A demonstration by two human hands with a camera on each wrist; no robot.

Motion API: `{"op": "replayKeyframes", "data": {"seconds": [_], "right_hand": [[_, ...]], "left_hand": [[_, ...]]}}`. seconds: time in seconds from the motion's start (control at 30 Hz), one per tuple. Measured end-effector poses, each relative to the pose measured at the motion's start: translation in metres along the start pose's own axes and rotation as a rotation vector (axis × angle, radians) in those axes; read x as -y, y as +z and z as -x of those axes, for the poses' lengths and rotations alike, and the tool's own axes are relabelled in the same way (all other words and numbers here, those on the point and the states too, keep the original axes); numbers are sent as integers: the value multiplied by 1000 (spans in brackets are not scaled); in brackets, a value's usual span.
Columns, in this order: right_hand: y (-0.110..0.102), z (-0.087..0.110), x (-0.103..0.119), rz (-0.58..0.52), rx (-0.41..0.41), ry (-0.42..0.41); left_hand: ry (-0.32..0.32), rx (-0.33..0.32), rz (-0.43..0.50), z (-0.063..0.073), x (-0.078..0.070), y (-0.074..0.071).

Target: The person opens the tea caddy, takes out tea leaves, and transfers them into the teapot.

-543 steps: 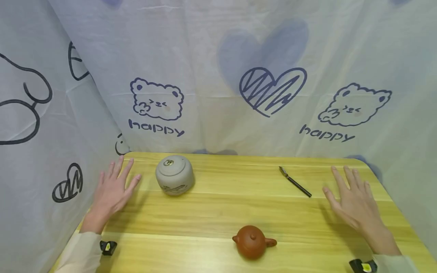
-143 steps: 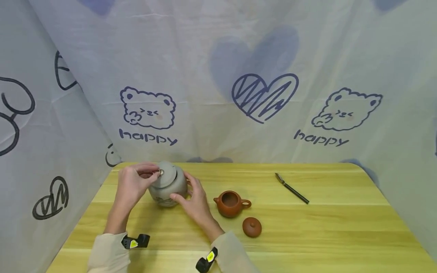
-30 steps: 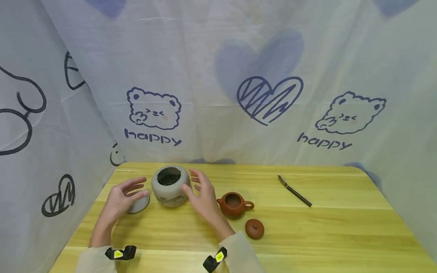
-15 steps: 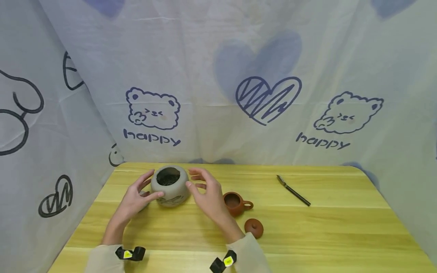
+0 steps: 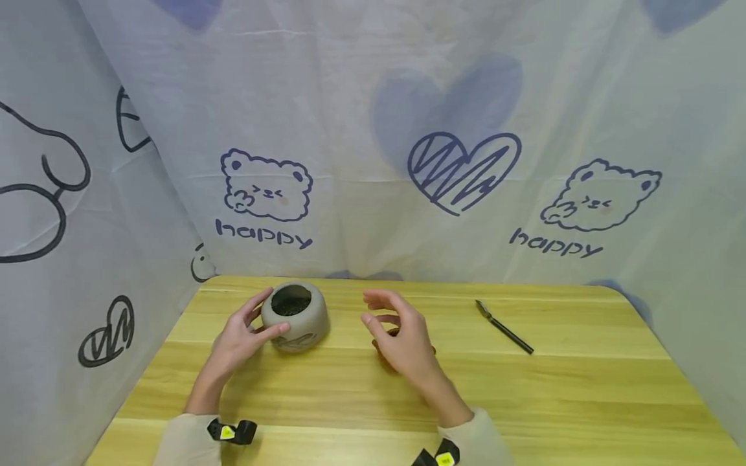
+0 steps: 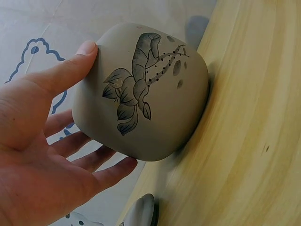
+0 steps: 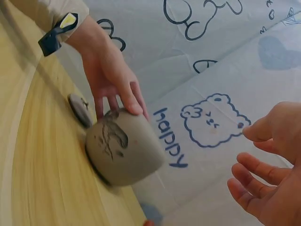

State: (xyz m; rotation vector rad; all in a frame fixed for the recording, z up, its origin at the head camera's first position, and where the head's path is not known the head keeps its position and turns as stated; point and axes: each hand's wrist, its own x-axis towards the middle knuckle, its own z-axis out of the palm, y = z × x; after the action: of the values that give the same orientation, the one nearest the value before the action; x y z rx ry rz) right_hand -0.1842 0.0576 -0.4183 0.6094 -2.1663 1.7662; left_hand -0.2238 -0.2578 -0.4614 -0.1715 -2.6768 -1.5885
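Note:
A grey tea jar (image 5: 300, 328) with a painted leaf design stands uncovered on the table, dark tea leaves (image 5: 291, 305) visible through its mouth. My left hand (image 5: 237, 340) grips its left side, thumb in front and fingers round the back. Beside the jar lies its grey lid (image 7: 80, 110), hidden behind that hand in the head view. To the right, my right hand (image 5: 405, 343) hovers with loosely bent fingers and holds nothing. It covers most of a reddish-brown clay teapot (image 5: 382, 358). The teapot's lid is out of sight, seemingly behind the right forearm.
On the right of the wooden table (image 5: 559, 401) lies a thin black-handled tool (image 5: 504, 327) with a pointed metal tip. A printed cloth (image 5: 361, 213) hangs behind the back edge and along the left side.
Jar and teapot were lidded at first; both lids came off, and the teapot shifted back. Lately my left hand went from the jar lid to the jar, while my right moved rightward over the teapot.

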Motion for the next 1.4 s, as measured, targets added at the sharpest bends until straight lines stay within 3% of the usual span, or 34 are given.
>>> {"op": "replayKeyframes", "data": {"seconds": [0.37, 0.67, 1.07, 1.4], "right_hand": [[-55, 12, -8, 93, -61, -60], [-90, 19, -21, 161, -126, -52], [-130, 21, -52, 296, -268, 45], [-154, 29, -84, 461, -326, 160]], "left_hand": [[-8, -8, -18, 1, 2, 0], [-15, -24, -23, 0, 3, 0], [-6, -22, -13, -2, 3, 1], [-15, -22, -10, 1, 4, -2]]}}
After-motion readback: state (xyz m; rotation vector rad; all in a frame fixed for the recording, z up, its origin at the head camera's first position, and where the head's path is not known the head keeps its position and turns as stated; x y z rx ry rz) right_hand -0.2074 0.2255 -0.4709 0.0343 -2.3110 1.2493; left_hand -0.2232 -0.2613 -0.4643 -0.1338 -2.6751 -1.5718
